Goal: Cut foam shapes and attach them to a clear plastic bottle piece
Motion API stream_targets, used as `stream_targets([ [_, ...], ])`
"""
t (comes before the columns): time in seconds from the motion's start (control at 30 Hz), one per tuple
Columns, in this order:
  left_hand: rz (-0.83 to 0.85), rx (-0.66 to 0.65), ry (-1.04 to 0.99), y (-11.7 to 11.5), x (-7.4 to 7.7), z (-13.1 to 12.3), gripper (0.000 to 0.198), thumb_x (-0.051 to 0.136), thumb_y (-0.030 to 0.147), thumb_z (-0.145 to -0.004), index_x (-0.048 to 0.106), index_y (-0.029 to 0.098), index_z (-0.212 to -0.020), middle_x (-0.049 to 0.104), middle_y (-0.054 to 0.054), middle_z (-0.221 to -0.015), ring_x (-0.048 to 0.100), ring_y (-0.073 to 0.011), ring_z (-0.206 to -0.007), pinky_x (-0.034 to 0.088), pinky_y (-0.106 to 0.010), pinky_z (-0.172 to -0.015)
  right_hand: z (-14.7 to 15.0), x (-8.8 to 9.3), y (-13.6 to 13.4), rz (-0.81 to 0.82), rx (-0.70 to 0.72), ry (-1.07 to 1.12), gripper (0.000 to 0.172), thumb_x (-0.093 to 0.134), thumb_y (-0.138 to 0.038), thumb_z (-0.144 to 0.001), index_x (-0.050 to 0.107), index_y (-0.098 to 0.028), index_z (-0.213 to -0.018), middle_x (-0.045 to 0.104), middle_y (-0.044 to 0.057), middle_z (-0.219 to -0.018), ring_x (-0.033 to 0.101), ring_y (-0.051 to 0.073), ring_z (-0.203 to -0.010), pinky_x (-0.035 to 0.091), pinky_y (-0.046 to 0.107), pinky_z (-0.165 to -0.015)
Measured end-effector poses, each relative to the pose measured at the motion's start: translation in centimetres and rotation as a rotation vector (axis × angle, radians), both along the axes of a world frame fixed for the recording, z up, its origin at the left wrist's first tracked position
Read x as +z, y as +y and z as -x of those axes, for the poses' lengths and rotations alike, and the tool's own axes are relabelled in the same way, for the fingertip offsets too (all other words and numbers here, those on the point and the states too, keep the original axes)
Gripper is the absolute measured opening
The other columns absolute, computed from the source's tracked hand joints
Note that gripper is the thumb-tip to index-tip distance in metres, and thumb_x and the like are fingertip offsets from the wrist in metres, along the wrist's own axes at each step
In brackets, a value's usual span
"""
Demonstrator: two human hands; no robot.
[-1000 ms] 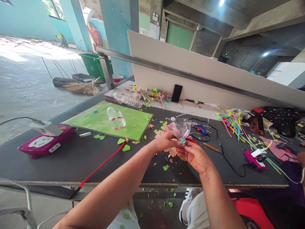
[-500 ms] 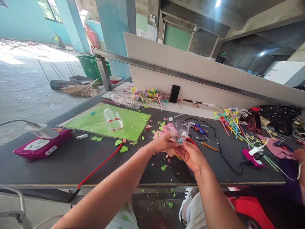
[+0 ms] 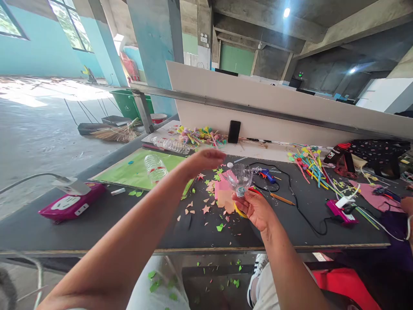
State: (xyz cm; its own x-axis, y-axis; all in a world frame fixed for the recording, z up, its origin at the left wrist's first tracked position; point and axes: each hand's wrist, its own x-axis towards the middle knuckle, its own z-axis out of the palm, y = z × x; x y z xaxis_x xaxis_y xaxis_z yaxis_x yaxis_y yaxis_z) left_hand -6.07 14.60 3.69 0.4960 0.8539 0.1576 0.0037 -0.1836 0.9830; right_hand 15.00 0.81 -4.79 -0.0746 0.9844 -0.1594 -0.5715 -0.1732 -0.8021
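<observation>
My right hand (image 3: pixel 257 210) grips a clear cut-off bottle top (image 3: pixel 241 177) by its neck, with the petal-like flared rim facing up. My left hand (image 3: pixel 208 160) is raised in the air to the left of it, its fingers stretched out and nothing visible in them. Beneath the hands lie pink and peach paper (image 3: pixel 222 190), a peach paper star (image 3: pixel 205 209) and many small scraps. Scissors with a yellow and red handle (image 3: pixel 239 211) are partly hidden by my right hand. A clear bottle piece (image 3: pixel 155 168) lies on the green sheet (image 3: pixel 112 170).
A blue glue gun (image 3: pixel 267 175) with a black cord and a brown-handled tool (image 3: pixel 282 198) lie to the right. Magenta power strips (image 3: pixel 71 204) sit at both sides. A phone (image 3: pixel 234 131) leans against the white board (image 3: pixel 277 116). Another person's hand (image 3: pixel 407 206) shows at the right edge.
My left hand has let go of the bottle top and risen up and to the left. My right hand still holds the bottle top. The view has tilted slightly upward.
</observation>
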Motion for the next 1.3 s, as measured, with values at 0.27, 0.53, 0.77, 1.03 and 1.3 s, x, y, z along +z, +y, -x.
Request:
stream_targets([
  [0.27, -0.268, -0.262, 0.293, -2.9, 8.8, -2.0, 0.024, 0.08, 0.011, -0.054, 0.074, 0.02, -0.076, 0.072, 0.0, -0.075, 0.064, -0.0152, -0.072, 0.048, -0.025, -0.071, 1.4, 0.3, -0.5, -0.011, -0.021, -0.139, 0.024, 0.08, -0.031, -0.073, 0.066, -0.016, -0.086, 0.075, 0.006, -0.082, 0.075, 0.019, -0.084, 0.06, 0.024, -0.068],
  [0.53, -0.526, -0.513, 0.663, -5.8, 5.7, -7.9, 0.029, 0.079, 0.0, -0.043, 0.07, 0.026, -0.052, 0.061, 0.003, -0.049, 0.052, -0.0151, -0.05, 0.04, -0.027, -0.058, 1.8, 0.3, -1.0, 0.009, 0.044, -0.232, 0.03, 0.081, -0.034, -0.073, 0.068, -0.016, -0.093, 0.074, 0.006, -0.089, 0.075, 0.019, -0.076, 0.063, 0.025, -0.064],
  [0.77, -0.602, -0.494, 0.711, -4.7, 3.5, -9.1, 0.03, 0.082, 0.005, -0.035, 0.062, 0.026, -0.037, 0.054, 0.004, -0.037, 0.043, -0.0114, -0.041, 0.035, -0.025, -0.049, 2.0, 0.6, -1.6, -0.019, 0.11, -0.331, 0.026, 0.078, -0.039, -0.075, 0.071, -0.014, -0.081, 0.074, 0.008, -0.082, 0.074, 0.019, -0.073, 0.061, 0.024, -0.063],
  [1.03, -0.326, -0.783, 0.958, -4.3, 3.6, -9.4, 0.018, 0.083, 0.015, -0.046, 0.074, 0.026, -0.055, 0.061, 0.002, -0.045, 0.052, -0.0127, -0.042, 0.041, -0.024, -0.048, 1.9, 0.3, -2.0, -0.096, 0.121, -0.319, 0.027, 0.078, -0.026, -0.075, 0.074, -0.023, -0.102, 0.075, 0.004, -0.091, 0.073, 0.017, -0.07, 0.06, 0.025, -0.064],
  [1.3, -0.022, -0.701, 0.809, -3.9, 2.6, -7.3, 0.009, 0.078, 0.024, -0.059, 0.076, 0.02, -0.067, 0.068, -0.003, -0.056, 0.06, -0.016, -0.047, 0.047, -0.024, -0.045, 1.9, 0.5, -2.0, -0.041, 0.151, -0.235, 0.026, 0.081, -0.033, -0.07, 0.074, -0.017, -0.089, 0.073, 0.004, -0.092, 0.072, 0.017, -0.077, 0.058, 0.029, -0.073],
])
